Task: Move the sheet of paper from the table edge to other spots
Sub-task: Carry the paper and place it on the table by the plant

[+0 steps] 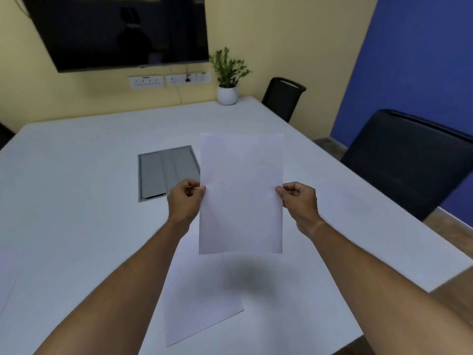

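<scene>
We hold sheet above surface, left hand, right hand pinching side edges; weak grip, sheet may slip.

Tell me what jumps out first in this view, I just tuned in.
A white sheet of paper held up above the table, pinched at its side edges by the left hand and right hand. Another sheet lies flat near the front edge; a grey hatch sits behind.
</scene>
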Available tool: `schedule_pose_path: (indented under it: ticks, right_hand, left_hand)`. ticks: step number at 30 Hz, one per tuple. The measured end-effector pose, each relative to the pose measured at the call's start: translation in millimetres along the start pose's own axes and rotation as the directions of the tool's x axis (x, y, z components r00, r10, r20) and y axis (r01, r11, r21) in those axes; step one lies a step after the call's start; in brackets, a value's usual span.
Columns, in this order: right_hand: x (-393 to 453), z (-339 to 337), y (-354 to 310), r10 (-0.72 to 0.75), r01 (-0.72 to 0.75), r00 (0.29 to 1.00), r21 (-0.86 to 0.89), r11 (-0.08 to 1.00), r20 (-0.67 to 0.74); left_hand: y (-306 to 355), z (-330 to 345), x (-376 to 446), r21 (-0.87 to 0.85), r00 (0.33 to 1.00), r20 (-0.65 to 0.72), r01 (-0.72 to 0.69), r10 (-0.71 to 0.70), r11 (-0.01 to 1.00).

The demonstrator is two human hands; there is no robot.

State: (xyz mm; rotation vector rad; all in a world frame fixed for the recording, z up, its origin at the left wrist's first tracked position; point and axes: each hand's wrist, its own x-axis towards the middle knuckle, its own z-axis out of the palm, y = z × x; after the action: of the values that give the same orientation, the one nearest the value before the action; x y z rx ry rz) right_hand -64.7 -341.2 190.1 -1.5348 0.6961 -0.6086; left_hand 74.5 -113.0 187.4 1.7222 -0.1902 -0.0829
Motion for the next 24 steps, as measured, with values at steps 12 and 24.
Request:
schedule_pose_path:
  ticks: [12, 24]
  right_hand:
    - [-73, -121, -33, -0.075, 0.074, 0.908, -0.019, 0.997, -0.413]
    - [-149, -301, -46, -0.082, 0.114, 0.691, -0.004, 0.993, -0.718]
  left_hand:
    - [67, 93, -36, -0.098, 0.919, 0.361, -0.133, 0.16, 0.986]
    - [126, 256, -153, -0.168, 0.745, 0.617, -0.189, 0.253, 0.967]
